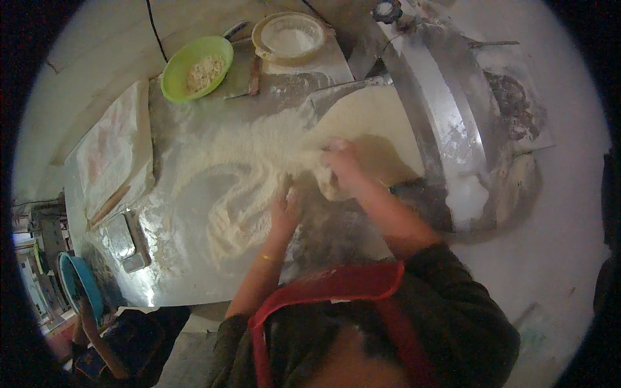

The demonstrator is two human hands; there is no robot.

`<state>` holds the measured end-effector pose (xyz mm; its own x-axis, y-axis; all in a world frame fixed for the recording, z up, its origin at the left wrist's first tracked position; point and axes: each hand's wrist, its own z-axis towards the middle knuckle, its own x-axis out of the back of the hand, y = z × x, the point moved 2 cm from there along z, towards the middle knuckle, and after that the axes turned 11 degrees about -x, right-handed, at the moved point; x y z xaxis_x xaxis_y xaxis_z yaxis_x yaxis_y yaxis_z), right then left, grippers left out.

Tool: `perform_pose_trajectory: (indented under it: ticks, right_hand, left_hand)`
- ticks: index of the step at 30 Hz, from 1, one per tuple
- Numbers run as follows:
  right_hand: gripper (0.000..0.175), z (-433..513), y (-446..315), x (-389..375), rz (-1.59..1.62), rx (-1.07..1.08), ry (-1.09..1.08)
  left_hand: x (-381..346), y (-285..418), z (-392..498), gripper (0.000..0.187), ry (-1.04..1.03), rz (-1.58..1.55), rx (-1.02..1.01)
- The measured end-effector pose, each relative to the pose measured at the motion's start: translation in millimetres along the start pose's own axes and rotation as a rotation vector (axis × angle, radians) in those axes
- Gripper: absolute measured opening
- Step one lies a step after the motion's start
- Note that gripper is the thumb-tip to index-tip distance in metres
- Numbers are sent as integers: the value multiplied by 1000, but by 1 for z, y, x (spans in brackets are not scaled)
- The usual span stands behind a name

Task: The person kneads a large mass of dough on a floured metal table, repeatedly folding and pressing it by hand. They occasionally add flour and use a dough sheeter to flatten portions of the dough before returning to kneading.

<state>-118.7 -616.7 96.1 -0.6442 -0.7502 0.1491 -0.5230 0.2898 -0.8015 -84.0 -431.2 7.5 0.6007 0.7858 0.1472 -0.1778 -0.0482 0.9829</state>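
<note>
A wide, pale dough sheet (378,109) lies at the foot of the metal machine, its near edge folded and hanging in loose folds. My right hand (343,165) is closed around that near edge, and the fingers are slightly blurred. Lower and to the left, my left hand (285,209) rests low by the loose flour (233,150) spread over the metal table (194,271). Its fingertips are blurred, so whether they pinch any dough is unclear. Swirled ridges of flour lie left of this hand.
A dough sheeter (451,116) stands at the right. Behind lie a green bowl (170,80) with floury scraps and a round tub (259,46) of flour. At left are a white cloth (116,145), a rolling pin (110,206) and a scale (121,237). Another person (131,344) handles a blue basin (89,281).
</note>
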Motion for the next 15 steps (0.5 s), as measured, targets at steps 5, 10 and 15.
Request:
perform_pose_trajectory:
  ticks: [5,10,15]
  right_hand:
    - [29,-40,19,-52,528,-126,-422]
    - [31,-43,3,-34,110,265,-239]
    - [50,16,8,68,-739,270,720]
  left_hand:
    - [13,3,12,50,-21,-140,131]
    - [28,19,60,54,-82,102,-148]
    - [-19,34,73,55,-261,986,-316]
